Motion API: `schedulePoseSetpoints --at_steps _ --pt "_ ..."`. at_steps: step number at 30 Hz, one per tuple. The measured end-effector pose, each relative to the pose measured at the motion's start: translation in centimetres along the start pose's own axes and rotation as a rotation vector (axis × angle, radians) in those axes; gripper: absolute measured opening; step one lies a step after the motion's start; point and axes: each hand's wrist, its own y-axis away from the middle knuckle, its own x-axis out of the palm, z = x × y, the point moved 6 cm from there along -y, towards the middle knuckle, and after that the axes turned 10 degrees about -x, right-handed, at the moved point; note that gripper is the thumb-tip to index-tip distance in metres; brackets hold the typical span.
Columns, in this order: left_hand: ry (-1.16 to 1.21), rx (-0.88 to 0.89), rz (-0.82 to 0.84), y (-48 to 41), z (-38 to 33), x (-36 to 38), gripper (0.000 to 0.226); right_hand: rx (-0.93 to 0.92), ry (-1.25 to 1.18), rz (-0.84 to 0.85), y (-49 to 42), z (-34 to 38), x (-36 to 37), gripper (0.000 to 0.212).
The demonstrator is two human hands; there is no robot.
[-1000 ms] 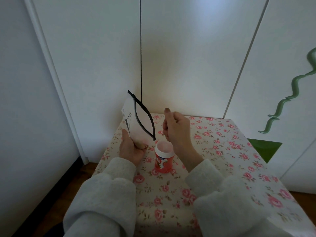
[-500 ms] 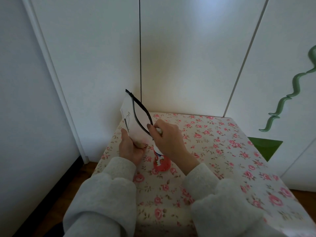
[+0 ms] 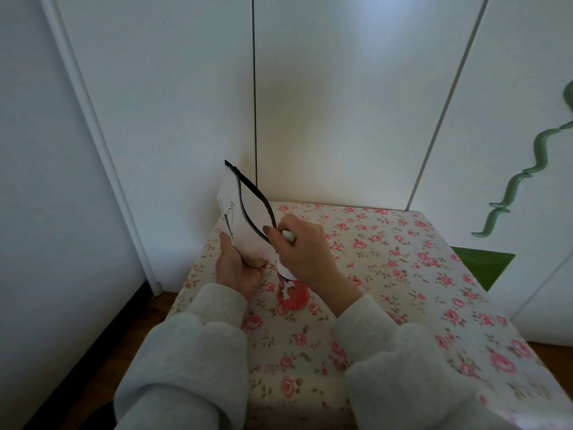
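A white zip pouch (image 3: 240,218) with a black zipper rim stands open at the table's near left corner. My left hand (image 3: 237,268) grips its lower end and holds it upright. A red and white cup (image 3: 291,290) stands on the floral table (image 3: 387,274) just right of the pouch. My right hand (image 3: 302,249) hovers over the cup at the pouch's mouth, its fingers curled round a small white object (image 3: 288,235) of which only a tip shows. The cup's top is hidden under that hand.
White cupboard doors (image 3: 341,103) close off the back and left. A wavy green handle (image 3: 527,181) and a green triangle (image 3: 483,265) mark the right door. Wooden floor (image 3: 124,336) shows left of the table.
My right hand has come down and leftward from above the cup to the pouch's opening, and a small white object now shows in its fingers. The pouch and left hand have stayed put.
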Motion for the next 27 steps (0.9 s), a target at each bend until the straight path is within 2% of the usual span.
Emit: schedulePoseSetpoints --at_steps 23,27 --pt "0.028 0.003 0.037 0.0 0.2 0.1 0.06 0.071 -0.075 -0.069 0.3 0.5 -0.5 0.033" --pt "0.021 -0.021 0.033 -0.5 0.2 -0.1 0.062 0.12 -0.133 -0.175 0.6 0.2 -1.4 0.025"
